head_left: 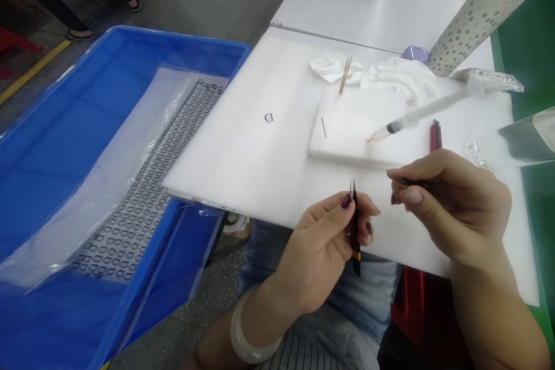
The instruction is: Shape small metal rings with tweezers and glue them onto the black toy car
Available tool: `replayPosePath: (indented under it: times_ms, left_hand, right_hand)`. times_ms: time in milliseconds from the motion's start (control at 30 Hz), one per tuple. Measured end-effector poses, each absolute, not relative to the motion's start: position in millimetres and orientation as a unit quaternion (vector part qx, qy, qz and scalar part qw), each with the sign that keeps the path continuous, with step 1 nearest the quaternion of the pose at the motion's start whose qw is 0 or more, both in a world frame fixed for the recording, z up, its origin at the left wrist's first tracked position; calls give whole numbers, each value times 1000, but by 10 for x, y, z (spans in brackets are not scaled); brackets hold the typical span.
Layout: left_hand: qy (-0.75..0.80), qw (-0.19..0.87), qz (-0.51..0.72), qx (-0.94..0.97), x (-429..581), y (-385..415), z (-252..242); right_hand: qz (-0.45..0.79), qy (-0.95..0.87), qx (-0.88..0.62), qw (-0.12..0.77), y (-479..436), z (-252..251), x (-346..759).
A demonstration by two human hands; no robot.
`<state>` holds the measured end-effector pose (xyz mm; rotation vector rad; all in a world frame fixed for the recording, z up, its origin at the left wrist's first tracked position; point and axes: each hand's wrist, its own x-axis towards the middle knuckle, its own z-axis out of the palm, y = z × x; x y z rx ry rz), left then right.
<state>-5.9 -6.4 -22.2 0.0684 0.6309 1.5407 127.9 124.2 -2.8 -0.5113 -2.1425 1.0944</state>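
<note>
My left hand [318, 243] is closed around black tweezers [355, 225] with a yellow band near the lower end; their thin tips point up. Opposite it, my right hand [455, 208] pinches a slim dark thing [410, 181] between thumb and fingers, mostly hidden, its kind unclear. Both hands are above the near part of a white foam sheet [243, 167], apart from each other. A small black-outlined piece [269, 118] lies on that sheet to the left. Beyond the hands, a syringe [407, 121] with an orange tip rests across a smaller foam block [342, 139].
Toothpicks [345, 76] stick up from the block. Behind it are crumpled white cloth [377, 76], a purple lid [415, 54] and a dotted bottle [470, 29]. A red cutter [435, 136] lies right. The blue tray [65, 98] at left holds a sheet of black-outlined pieces [143, 196].
</note>
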Motion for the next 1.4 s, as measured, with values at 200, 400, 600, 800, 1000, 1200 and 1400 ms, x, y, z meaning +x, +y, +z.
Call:
replayPosePath:
  times_ms: [200, 400, 600, 800, 1000, 1200, 1400]
  left_hand:
    - [251, 686, 683, 15, -71, -60, -212]
    - [223, 695, 683, 15, -75, -82, -211]
    - [217, 700, 681, 16, -80, -86, -227]
    - [218, 699, 681, 17, -83, -80, -220]
    - [224, 697, 681, 24, -71, -91, -221]
    - [266, 667, 694, 51, -43, -80, -239]
    - [322, 619, 709, 101, -24, -63, -270]
  right_hand:
    - [418, -825, -191, 329, 1235, -21, 1276]
    - [416, -827, -187, 330, 1233, -23, 1282]
    - [412, -827, -191, 330, 1234, -29, 1264]
    - [413, -829, -184, 329, 1236, -10, 1272]
    - [415, -827, -194, 325, 1226, -11, 1273]
    - [401, -837, -188, 320, 1217, -2, 1246]
    - [346, -862, -188, 320, 1215, 9, 1217]
